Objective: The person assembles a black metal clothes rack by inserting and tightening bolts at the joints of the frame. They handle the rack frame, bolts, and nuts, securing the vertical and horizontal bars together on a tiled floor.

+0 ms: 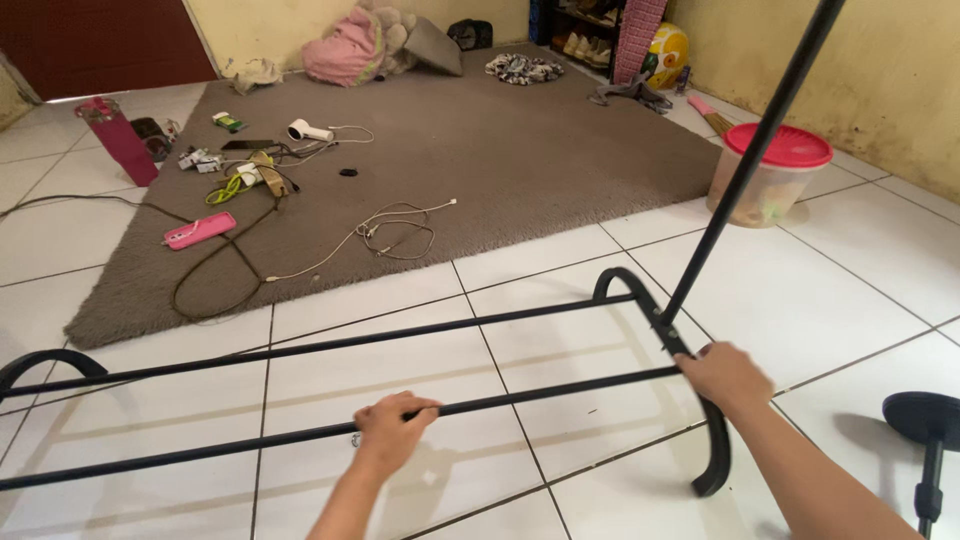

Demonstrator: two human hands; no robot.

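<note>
Black metal tubing is what I have in both hands: the base of a rack frame (480, 325) that stands on the white floor tiles (820, 290) just in front of me. Two long rails run across the view from left to right, one behind the other, joined at the right by an arched foot (716, 455), with a second arched foot (40, 362) at the far left. My left hand (388, 428) is curled around the nearer rail (560, 390), fingers wrapped over the top of the tube in a closed grip. My right hand (722, 375) is clamped over the right-hand end piece, where the nearer rail meets the arched foot. From that same corner an upright pole (745, 165) rises at a slant and leaves the top of the picture.

Beyond the frame lies a grey-brown carpet (520, 150). On it sit a tangle of white cable (390, 232), a pink phone (200, 230), a white hair dryer (308, 130) and a dark cord (220, 270) looping toward the carpet's edge. A maroon bottle (118, 138) stands on the tiles at the left. To the right of the pole stands a clear plastic tub with a red lid (778, 148). A pink bundle of cloth (345, 48) lies against the far wall. At the lower right edge stands a round black stand (925, 420), well apart from my right hand.
</note>
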